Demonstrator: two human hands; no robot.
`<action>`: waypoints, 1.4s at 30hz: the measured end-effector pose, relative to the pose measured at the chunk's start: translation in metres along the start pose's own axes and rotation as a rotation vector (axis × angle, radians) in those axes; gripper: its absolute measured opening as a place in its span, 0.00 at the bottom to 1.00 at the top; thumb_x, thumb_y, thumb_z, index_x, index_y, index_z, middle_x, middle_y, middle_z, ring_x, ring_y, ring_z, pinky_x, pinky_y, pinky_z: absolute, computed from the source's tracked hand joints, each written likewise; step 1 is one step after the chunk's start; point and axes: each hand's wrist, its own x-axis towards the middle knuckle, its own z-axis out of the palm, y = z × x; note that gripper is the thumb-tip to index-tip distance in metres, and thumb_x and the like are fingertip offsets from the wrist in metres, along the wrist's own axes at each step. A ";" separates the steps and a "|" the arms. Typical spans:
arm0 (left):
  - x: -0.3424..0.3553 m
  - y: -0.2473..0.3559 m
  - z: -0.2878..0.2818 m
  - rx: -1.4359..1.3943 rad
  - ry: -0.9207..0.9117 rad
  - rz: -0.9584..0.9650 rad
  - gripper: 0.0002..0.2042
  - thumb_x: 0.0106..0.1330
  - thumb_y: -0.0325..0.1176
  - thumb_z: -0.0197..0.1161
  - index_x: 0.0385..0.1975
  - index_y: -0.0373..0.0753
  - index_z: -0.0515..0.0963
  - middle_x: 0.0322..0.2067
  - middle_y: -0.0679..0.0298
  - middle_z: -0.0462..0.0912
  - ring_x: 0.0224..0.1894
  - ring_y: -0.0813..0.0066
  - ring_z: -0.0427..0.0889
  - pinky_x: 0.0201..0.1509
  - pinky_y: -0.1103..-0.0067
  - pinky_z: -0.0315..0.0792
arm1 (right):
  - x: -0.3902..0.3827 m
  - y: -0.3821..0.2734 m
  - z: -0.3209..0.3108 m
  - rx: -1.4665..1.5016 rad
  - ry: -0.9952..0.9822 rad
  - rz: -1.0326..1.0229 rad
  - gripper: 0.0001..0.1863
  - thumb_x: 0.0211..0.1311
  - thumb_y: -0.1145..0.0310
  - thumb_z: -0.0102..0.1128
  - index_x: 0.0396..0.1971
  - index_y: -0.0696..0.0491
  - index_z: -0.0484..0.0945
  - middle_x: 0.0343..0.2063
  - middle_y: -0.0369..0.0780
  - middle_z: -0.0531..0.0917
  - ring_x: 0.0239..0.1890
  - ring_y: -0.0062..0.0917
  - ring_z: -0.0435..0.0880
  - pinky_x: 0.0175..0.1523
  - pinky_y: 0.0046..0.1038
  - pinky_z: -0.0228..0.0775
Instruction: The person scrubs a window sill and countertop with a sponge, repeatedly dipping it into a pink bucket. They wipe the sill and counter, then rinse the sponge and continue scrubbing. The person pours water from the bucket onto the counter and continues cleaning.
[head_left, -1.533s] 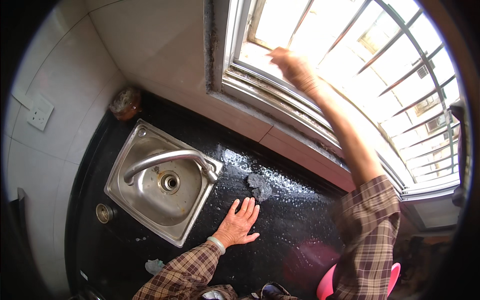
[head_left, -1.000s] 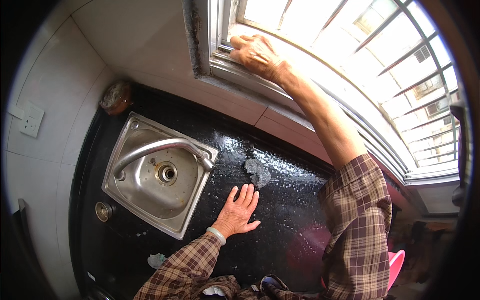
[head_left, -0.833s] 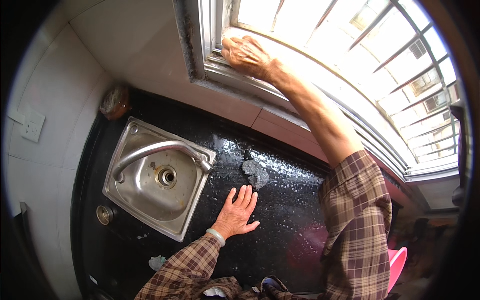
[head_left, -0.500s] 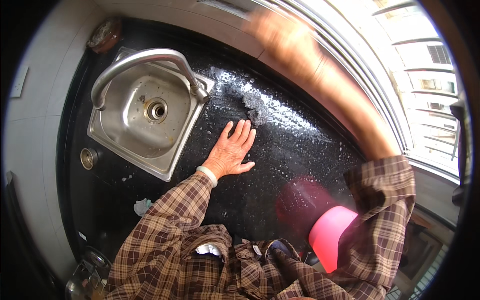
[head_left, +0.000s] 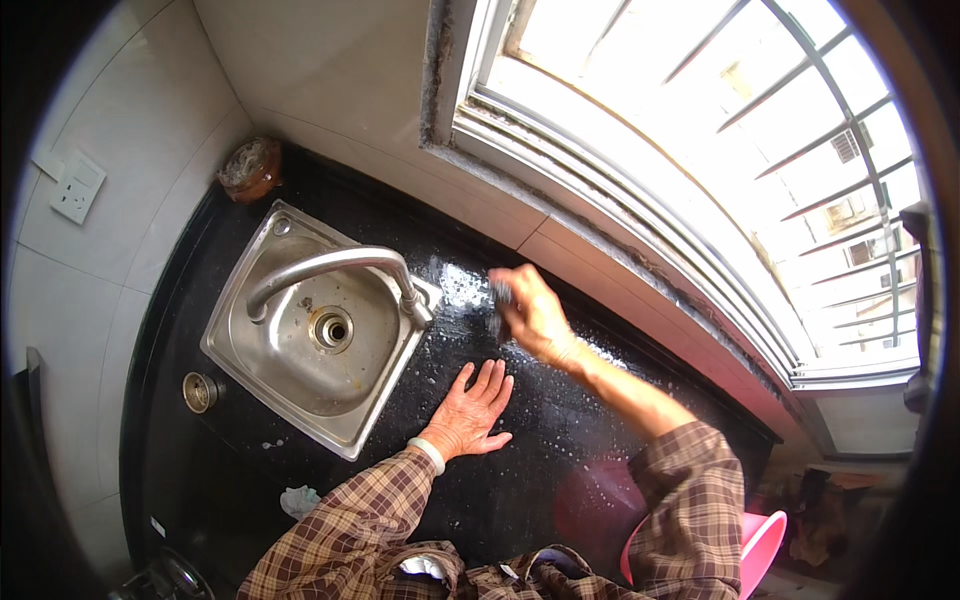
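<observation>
A grey scrubber, blurred, is gripped in the curled fingers of the right hand near the back edge of the black countertop, beyond the right side of the sink; whether the countertop is touched by it cannot be told. The left hand is laid palm down with fingers spread, nothing being held. The countertop's back left corner is occupied by a brown jar, and a metal cup is set toward the left edge
</observation>
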 end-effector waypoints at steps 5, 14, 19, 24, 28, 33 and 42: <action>-0.001 -0.001 -0.003 0.016 0.033 0.006 0.46 0.63 0.67 0.59 0.71 0.33 0.65 0.72 0.43 0.62 0.75 0.48 0.60 0.78 0.51 0.52 | 0.124 -0.040 -0.104 -0.265 0.460 -0.473 0.26 0.61 0.81 0.66 0.60 0.60 0.73 0.47 0.49 0.85 0.39 0.34 0.88 0.43 0.34 0.85; -0.001 -0.001 -0.004 0.037 0.010 0.000 0.46 0.65 0.68 0.55 0.72 0.34 0.64 0.74 0.45 0.61 0.76 0.50 0.58 0.79 0.51 0.49 | 0.212 -0.054 -0.114 -0.389 0.281 -0.305 0.09 0.61 0.66 0.72 0.40 0.52 0.91 0.44 0.42 0.87 0.44 0.33 0.84 0.50 0.36 0.79; -0.001 -0.003 -0.002 0.014 0.010 0.003 0.46 0.66 0.67 0.55 0.72 0.33 0.63 0.74 0.44 0.60 0.77 0.50 0.57 0.80 0.51 0.47 | 0.209 -0.038 -0.086 -0.509 0.446 -0.352 0.07 0.63 0.66 0.70 0.38 0.50 0.91 0.40 0.40 0.82 0.47 0.35 0.81 0.49 0.38 0.75; -0.001 -0.002 -0.001 0.001 0.018 0.003 0.46 0.66 0.67 0.55 0.73 0.33 0.63 0.74 0.44 0.60 0.77 0.50 0.56 0.80 0.50 0.47 | 0.218 -0.041 -0.078 -0.541 0.524 -0.417 0.05 0.60 0.66 0.72 0.34 0.51 0.89 0.33 0.39 0.86 0.40 0.33 0.85 0.45 0.34 0.78; -0.001 -0.002 0.000 0.002 -0.003 0.009 0.46 0.67 0.68 0.54 0.73 0.33 0.62 0.74 0.44 0.59 0.78 0.50 0.55 0.80 0.50 0.46 | 0.225 -0.045 -0.079 -0.214 0.536 -0.195 0.07 0.59 0.67 0.71 0.26 0.54 0.88 0.32 0.44 0.88 0.38 0.35 0.87 0.45 0.39 0.79; -0.002 -0.003 0.000 -0.003 0.038 0.013 0.46 0.65 0.66 0.57 0.72 0.32 0.63 0.73 0.43 0.61 0.76 0.49 0.58 0.79 0.51 0.51 | 0.233 -0.045 -0.081 -0.486 0.485 -0.324 0.06 0.59 0.75 0.63 0.24 0.55 0.86 0.29 0.46 0.88 0.36 0.36 0.89 0.42 0.39 0.80; -0.003 -0.001 -0.005 0.054 0.022 0.002 0.45 0.66 0.69 0.54 0.72 0.34 0.65 0.73 0.46 0.62 0.76 0.52 0.59 0.79 0.52 0.50 | 0.263 -0.062 -0.111 -0.872 0.014 -0.299 0.08 0.51 0.81 0.58 0.22 0.52 0.84 0.22 0.45 0.85 0.29 0.36 0.88 0.31 0.39 0.77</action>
